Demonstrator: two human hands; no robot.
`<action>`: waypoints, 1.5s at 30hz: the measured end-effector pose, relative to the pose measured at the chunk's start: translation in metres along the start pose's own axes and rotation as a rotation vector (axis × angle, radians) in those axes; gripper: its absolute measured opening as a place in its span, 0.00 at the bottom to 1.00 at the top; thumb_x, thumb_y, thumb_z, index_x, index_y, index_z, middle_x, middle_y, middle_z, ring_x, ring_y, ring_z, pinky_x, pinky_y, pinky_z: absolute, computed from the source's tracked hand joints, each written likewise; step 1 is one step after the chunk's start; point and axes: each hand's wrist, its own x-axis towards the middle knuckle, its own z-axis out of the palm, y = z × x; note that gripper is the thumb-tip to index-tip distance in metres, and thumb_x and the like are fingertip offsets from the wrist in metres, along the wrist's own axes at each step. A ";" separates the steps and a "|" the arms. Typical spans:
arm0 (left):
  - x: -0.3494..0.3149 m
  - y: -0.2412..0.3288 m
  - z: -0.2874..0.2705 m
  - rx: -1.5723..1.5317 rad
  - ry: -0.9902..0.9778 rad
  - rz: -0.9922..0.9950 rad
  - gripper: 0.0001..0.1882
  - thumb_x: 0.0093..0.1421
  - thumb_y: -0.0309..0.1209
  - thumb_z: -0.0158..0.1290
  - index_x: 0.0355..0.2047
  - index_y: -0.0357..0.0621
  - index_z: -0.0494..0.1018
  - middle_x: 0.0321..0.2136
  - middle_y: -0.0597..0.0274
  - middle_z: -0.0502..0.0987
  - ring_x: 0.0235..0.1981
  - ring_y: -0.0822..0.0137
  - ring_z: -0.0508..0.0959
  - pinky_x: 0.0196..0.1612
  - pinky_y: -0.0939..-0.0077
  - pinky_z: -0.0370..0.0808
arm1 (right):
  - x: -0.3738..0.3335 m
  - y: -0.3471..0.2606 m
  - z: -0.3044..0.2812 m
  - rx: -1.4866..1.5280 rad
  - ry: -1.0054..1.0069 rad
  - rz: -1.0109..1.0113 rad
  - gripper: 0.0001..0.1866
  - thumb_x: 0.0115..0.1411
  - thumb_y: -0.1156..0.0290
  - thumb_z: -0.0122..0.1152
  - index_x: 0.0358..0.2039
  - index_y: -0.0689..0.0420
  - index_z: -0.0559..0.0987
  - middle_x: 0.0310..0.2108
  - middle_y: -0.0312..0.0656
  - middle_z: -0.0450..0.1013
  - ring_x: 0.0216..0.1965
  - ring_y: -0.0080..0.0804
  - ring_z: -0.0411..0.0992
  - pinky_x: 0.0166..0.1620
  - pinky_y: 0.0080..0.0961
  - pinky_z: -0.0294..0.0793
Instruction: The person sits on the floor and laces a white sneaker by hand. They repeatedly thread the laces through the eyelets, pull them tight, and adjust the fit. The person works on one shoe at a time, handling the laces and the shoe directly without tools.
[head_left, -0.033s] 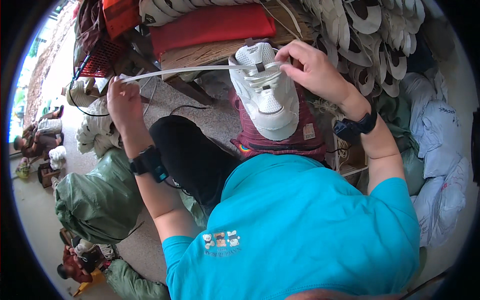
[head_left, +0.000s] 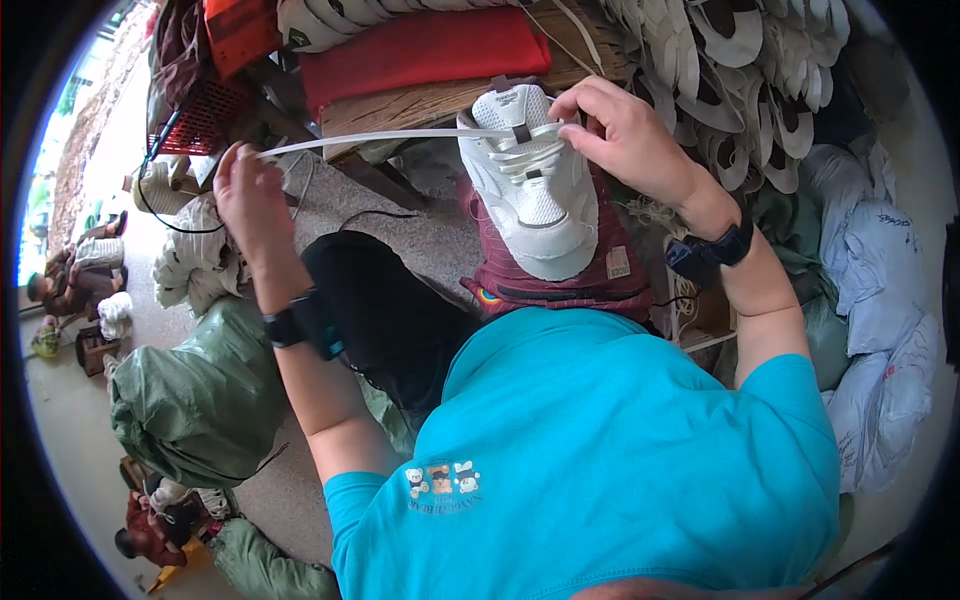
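A white sneaker (head_left: 545, 225) stands toe toward me on a maroon cloth (head_left: 500, 255) over my lap. White lacing crosses its front, and a dark loop sits on its tongue. A flat white shoelace (head_left: 390, 134) runs nearly level from the top of the lacing out to the left. At its far end my left hand (head_left: 250, 195) is closed on it, fingers pinched and slightly blurred. My right hand (head_left: 620, 130) is at the sneaker's upper right side, thumb and forefinger pinching the lace by the top eyelets.
Behind the sneaker is a wooden bench (head_left: 420, 120) with a red cloth (head_left: 430, 60). Many shoe uppers (head_left: 700, 80) hang at the upper right. Green sacks (head_left: 205, 390) lie left, white sacks (head_left: 880, 290) right. Other people (head_left: 150, 530) sit at the far left.
My left hand and wrist have shifted slightly to the right and upward with the lace end. My right hand and the sneaker stay nearly still.
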 end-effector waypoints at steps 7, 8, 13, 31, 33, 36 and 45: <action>-0.107 -0.062 0.080 1.036 -0.435 0.871 0.15 0.51 0.25 0.64 0.39 0.46 0.77 0.42 0.57 0.67 0.42 0.60 0.71 0.40 0.72 0.73 | 0.010 0.011 0.018 -0.187 0.074 -0.173 0.07 0.58 0.74 0.60 0.36 0.60 0.74 0.33 0.43 0.70 0.30 0.37 0.72 0.34 0.29 0.71; -0.120 -0.067 0.088 0.956 -0.505 0.787 0.13 0.51 0.26 0.64 0.37 0.46 0.77 0.39 0.57 0.68 0.40 0.60 0.71 0.41 0.68 0.73 | 0.011 0.010 0.018 -0.169 0.054 -0.146 0.06 0.58 0.74 0.60 0.35 0.60 0.73 0.32 0.44 0.70 0.30 0.39 0.72 0.34 0.30 0.71; -0.133 -0.082 0.107 0.982 -0.621 0.783 0.10 0.49 0.29 0.64 0.32 0.47 0.77 0.34 0.60 0.69 0.34 0.61 0.73 0.38 0.66 0.70 | 0.012 0.005 0.014 -0.057 0.021 -0.003 0.07 0.60 0.70 0.59 0.36 0.60 0.74 0.29 0.46 0.74 0.29 0.39 0.73 0.34 0.30 0.71; -0.140 -0.090 0.089 0.480 -0.586 -0.338 0.13 0.55 0.34 0.64 0.24 0.37 0.76 0.24 0.63 0.68 0.26 0.72 0.69 0.28 0.76 0.67 | 0.011 0.007 0.030 0.246 -0.078 0.027 0.06 0.61 0.74 0.59 0.37 0.60 0.74 0.28 0.33 0.70 0.30 0.17 0.67 0.34 0.19 0.69; -0.129 -0.099 0.090 0.725 -0.569 0.039 0.15 0.54 0.35 0.66 0.24 0.37 0.73 0.23 0.65 0.67 0.25 0.74 0.67 0.28 0.78 0.67 | 0.010 0.007 0.031 0.288 -0.057 0.104 0.06 0.61 0.75 0.58 0.38 0.60 0.74 0.27 0.30 0.68 0.29 0.14 0.65 0.34 0.17 0.67; -0.139 -0.109 0.102 0.614 -0.473 0.021 0.13 0.58 0.29 0.64 0.30 0.41 0.69 0.29 0.70 0.69 0.26 0.83 0.66 0.27 0.88 0.64 | 0.002 0.012 0.027 0.550 -0.054 0.145 0.05 0.63 0.75 0.57 0.39 0.59 0.74 0.28 0.26 0.67 0.28 0.11 0.61 0.32 0.13 0.63; -0.123 -0.111 0.087 0.721 -0.437 0.182 0.14 0.56 0.30 0.63 0.38 0.37 0.72 0.30 0.64 0.68 0.23 0.77 0.69 0.28 0.81 0.69 | -0.009 0.018 -0.005 -0.023 0.028 0.003 0.05 0.61 0.76 0.56 0.38 0.59 0.75 0.28 0.33 0.68 0.29 0.22 0.68 0.32 0.21 0.67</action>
